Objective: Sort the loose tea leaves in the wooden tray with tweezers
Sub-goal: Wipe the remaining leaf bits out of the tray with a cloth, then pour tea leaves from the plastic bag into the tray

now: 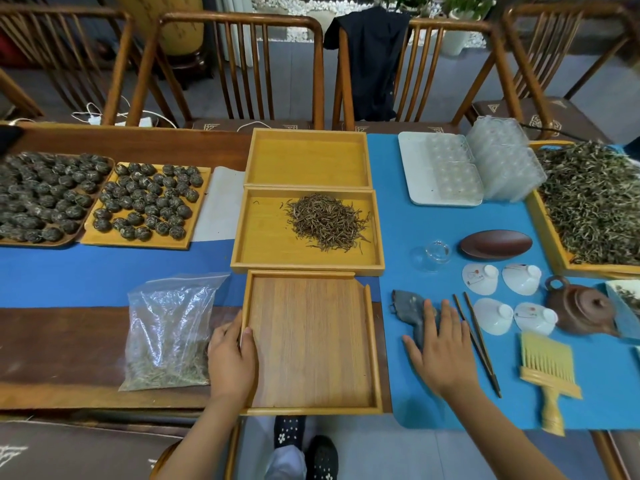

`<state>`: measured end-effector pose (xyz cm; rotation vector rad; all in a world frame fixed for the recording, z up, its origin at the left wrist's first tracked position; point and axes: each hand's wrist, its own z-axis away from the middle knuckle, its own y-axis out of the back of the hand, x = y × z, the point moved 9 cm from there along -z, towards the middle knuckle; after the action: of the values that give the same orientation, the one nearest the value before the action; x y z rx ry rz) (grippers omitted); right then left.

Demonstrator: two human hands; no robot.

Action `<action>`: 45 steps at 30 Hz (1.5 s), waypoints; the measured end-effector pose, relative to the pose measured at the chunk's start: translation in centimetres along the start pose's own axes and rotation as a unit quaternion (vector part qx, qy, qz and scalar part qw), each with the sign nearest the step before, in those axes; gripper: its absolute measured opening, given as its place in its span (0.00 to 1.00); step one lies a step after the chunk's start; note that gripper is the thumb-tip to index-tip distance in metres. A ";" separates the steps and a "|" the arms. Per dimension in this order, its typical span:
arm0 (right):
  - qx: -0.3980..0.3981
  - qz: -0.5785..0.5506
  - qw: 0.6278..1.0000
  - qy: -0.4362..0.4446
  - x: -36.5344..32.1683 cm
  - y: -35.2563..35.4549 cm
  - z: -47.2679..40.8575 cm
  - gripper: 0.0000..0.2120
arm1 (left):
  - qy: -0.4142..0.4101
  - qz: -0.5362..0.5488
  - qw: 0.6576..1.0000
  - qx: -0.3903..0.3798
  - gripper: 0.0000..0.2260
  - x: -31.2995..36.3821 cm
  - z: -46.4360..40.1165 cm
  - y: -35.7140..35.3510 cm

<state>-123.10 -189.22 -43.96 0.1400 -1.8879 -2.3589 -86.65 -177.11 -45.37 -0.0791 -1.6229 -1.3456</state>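
On the tabletop (86, 282), straight ahead of the person, a wooden tray (263, 237) holds a small heap of loose tea leaves (325, 221) in its right half, with a few strays lying apart toward the far left corner. Nearer the body sits a second, bare tray (311, 344), and the left hand (230, 358) grips its left rim, thumb hooked over the edge and fingers curled beneath. The right hand (440, 344) lies flat with fingers spread and straight, holding nothing, resting partly on a dark cloth (410, 311) on the blue mat (415, 230). Just beside its fingertips lie the tweezers (478, 336), long, thin and dark, their two arms splayed at the far end and joined at the near end. They look light and springy, best pinched around mid-length so the open tips can close with control. The leaves look dry, wiry and brittle, nearly weightless; a hard squeeze would likely snap them, so each wants a gentle nip across its middle, taken from the loose edge of the heap rather than its tangled centre. A brush (549, 368) and small white cups (493, 315) lie close to the tweezers and could be knocked.
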 end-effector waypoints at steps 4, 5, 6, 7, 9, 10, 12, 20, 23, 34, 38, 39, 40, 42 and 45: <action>-0.014 -0.026 0.999 0.019 0.5 -0.3 -0.4 0.45 | 0.007 0.005 1.000 0.003 0.15 0.0 0.0 0.0; -0.013 -0.044 0.999 0.023 0.6 -0.2 -0.5 0.44 | 0.007 0.007 1.000 0.003 0.15 0.1 0.0 0.1; -0.007 -0.071 0.997 0.025 0.8 0.2 -0.4 0.41 | 0.009 0.008 1.000 -0.001 0.15 0.0 0.1 0.1; 0.006 -0.105 0.994 0.023 1.2 0.7 -0.4 0.38 | 0.014 0.008 1.000 -0.007 0.16 0.1 0.1 0.0; 0.039 -0.177 0.983 0.001 2.4 1.6 -0.2 0.28 | 0.024 -0.004 0.999 -0.025 0.18 0.1 0.3 -0.1; 0.053 -0.200 0.978 -0.018 3.2 1.9 -0.3 0.23 | 0.024 -0.015 0.999 -0.035 0.21 0.4 0.5 -0.1; 0.058 -0.204 0.976 -0.047 4.4 2.0 -0.5 0.20 | -0.008 -0.040 0.999 -0.030 0.26 1.8 1.0 0.3; -0.005 -0.206 0.978 -0.042 4.8 1.8 -1.9 0.10 | -0.281 0.000 0.945 -0.166 0.17 18.6 1.5 -6.7; 0.007 -0.249 0.968 0.006 4.5 2.5 -1.7 0.04 | -0.332 -0.040 0.900 -0.279 0.19 23.6 2.2 -13.7; -0.068 -0.286 0.955 -0.032 7.2 1.2 -3.4 0.14 | -0.362 -0.237 0.808 -0.399 0.25 25.1 1.7 -24.2; -0.104 -0.309 0.943 -0.073 7.8 -0.3 -3.0 0.10 | -0.318 -0.170 0.832 -0.422 0.16 25.0 1.9 -24.0; -0.103 -0.323 0.937 -0.085 7.9 -0.5 -3.0 0.09 | -0.311 -0.144 0.838 -0.424 0.15 25.0 2.0 -23.7; -0.101 -0.336 0.932 -0.094 7.9 -0.6 -3.0 0.08 | -0.305 -0.127 0.842 -0.427 0.15 24.9 2.0 -23.5; -0.098 -0.371 0.918 -0.098 7.7 -0.8 -2.8 0.06 | -0.312 -0.133 0.832 -0.440 0.16 24.3 2.5 -23.3; -0.069 -0.443 0.890 -0.083 7.3 -0.4 -2.4 0.05 | -0.335 -0.201 0.813 -0.432 0.14 23.4 2.7 -23.4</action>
<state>-129.94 -192.56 -44.90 1.0163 -1.9828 -3.1267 -114.13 -195.76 -45.42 -0.8863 -1.4491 -2.5205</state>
